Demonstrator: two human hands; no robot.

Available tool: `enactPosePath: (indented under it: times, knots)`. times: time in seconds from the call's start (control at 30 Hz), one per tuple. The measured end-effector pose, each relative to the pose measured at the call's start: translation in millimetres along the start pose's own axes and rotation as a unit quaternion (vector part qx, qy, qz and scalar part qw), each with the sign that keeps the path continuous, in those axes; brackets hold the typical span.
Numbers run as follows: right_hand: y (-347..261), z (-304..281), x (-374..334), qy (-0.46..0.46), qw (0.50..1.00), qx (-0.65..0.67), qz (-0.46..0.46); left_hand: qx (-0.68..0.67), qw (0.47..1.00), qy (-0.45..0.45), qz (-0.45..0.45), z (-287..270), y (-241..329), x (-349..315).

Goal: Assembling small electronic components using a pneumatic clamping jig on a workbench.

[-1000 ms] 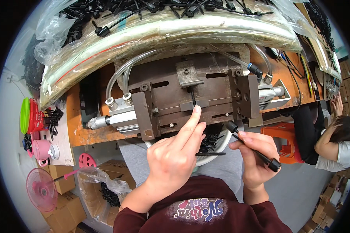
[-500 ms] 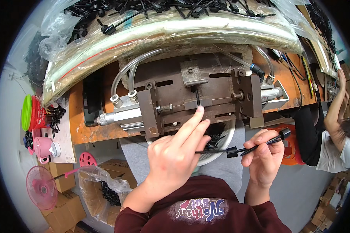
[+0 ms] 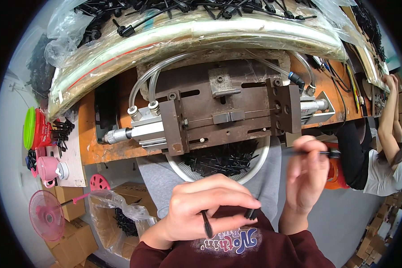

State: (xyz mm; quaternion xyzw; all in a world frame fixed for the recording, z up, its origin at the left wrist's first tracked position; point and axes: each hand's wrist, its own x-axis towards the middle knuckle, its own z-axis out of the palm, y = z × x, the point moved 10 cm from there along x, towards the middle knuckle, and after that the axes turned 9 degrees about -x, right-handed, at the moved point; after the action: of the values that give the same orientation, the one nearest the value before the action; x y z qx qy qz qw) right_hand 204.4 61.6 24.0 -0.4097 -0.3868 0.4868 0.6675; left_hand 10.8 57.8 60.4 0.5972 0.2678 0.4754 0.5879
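Note:
My left hand is closed in front of my chest, its thumb and fingers gripping a black plastic rod piece. A short black cap-like end shows at its fingertips; whether this belongs to the same piece I cannot tell. Raised on the right, my right hand pinches another black plastic rod, smeared by motion, with a thicker end poking out past the fingers. Beyond both hands stands a brown metal clamping jig, with a small grey block at its middle and nothing black in it.
Air cylinders with clear hoses flank the jig on the orange table. Below its front edge, a white basket holds many black pieces. Bagged black parts lie behind. A co-worker's arm shows at right.
My left hand has drawn back from the jig toward my chest; the black rod at the jig's middle is gone from there. The jig's side pins have pulled outward. My right hand has risen slightly.

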Motion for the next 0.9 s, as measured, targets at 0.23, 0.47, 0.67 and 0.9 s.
enactPosePath:
  times: [0.23,0.47,0.67,0.9]
  knots:
    - [-39.6,9.2,-3.7,0.039,0.951,-0.221,-0.211,0.438,0.889,0.091,0.095,-2.2,3.4,3.4]
    - [-35.7,12.2,-4.9,-0.052,0.970,-0.130,-0.199,0.557,0.826,0.057,0.067,6.2,-13.4,16.6]
    - [-33.0,1.6,-7.5,0.038,0.972,-0.184,-0.144,0.561,0.825,0.044,0.052,5.7,-13.8,25.2]
    - [-41.6,25.9,-16.3,-0.077,0.895,-0.379,-0.224,0.551,0.832,0.044,0.049,4.0,-15.5,25.3]
